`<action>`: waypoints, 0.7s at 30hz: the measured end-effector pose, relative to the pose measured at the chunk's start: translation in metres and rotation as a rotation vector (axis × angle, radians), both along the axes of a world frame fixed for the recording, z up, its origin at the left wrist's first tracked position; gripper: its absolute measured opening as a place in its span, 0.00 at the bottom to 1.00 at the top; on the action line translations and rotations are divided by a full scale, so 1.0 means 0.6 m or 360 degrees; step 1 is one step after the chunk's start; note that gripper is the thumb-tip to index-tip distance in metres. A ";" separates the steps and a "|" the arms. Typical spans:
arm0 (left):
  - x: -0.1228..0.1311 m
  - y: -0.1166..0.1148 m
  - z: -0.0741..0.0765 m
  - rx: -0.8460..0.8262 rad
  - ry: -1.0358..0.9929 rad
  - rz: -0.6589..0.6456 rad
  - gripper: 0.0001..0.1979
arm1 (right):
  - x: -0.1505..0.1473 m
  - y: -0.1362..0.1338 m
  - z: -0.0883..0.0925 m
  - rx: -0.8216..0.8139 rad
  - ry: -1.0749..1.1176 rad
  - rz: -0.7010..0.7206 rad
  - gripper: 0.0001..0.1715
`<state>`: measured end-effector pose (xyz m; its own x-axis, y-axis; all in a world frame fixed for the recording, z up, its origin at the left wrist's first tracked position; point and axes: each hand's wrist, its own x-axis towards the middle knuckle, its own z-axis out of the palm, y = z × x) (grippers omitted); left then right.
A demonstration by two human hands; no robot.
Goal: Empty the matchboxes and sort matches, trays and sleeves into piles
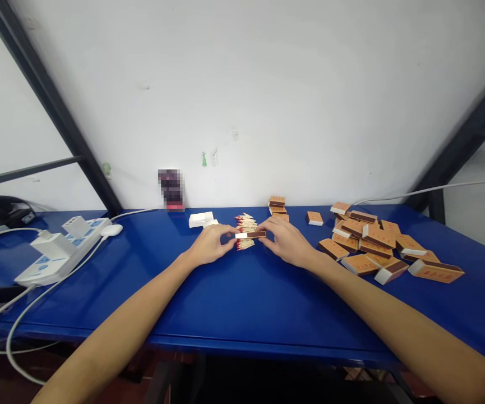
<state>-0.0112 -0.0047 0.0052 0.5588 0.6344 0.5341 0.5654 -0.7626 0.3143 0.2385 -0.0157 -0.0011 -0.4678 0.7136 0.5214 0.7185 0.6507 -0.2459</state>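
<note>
Between my two hands is a matchbox, its white inner tray partly out of the brown-sided sleeve on the left. My left hand pinches the tray end. The sleeve's right end is held by the fingers of my right hand. Loose red-tipped matches lie in a pile behind and beneath the box, partly hidden by it. Just beyond my left hand, white trays rest on the blue table. A short stack of matchboxes stands past my right hand.
A heap of orange matchboxes covers the right side, with one single matchbox nearer the middle. On the left lie a white power strip with plugs and cables. A pixelated upright object leans by the wall.
</note>
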 end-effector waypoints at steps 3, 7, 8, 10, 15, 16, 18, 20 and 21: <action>-0.001 -0.001 0.002 0.0003 0.0021 -0.0004 0.11 | 0.000 -0.001 0.003 0.0011 0.0015 -0.0019 0.05; -0.006 0.003 0.001 0.0009 0.0026 0.0027 0.11 | 0.003 -0.002 0.007 0.0009 0.0043 -0.0045 0.07; -0.007 0.004 0.001 0.0015 0.0028 0.0036 0.11 | 0.005 -0.003 0.008 0.0015 0.0051 -0.0048 0.07; -0.010 0.006 0.000 0.0028 0.0046 0.0046 0.11 | 0.009 -0.003 0.008 0.0037 0.0057 -0.0046 0.08; -0.011 0.004 0.000 0.0051 0.0081 0.0031 0.11 | 0.025 -0.002 0.009 0.0053 0.0059 -0.0049 0.11; -0.011 0.003 0.000 0.0062 0.0077 0.0017 0.11 | 0.029 -0.002 0.010 0.0051 0.0064 -0.0068 0.11; -0.010 0.002 -0.001 0.0091 0.0076 -0.0023 0.11 | 0.037 0.001 0.011 0.0067 0.0081 -0.0125 0.11; -0.009 0.003 -0.002 0.0140 0.0092 -0.0067 0.10 | 0.046 0.006 0.013 0.0092 0.0135 -0.0204 0.11; -0.008 0.003 -0.002 0.0170 0.0106 -0.0090 0.10 | 0.050 0.009 0.014 0.0100 0.0181 -0.0257 0.11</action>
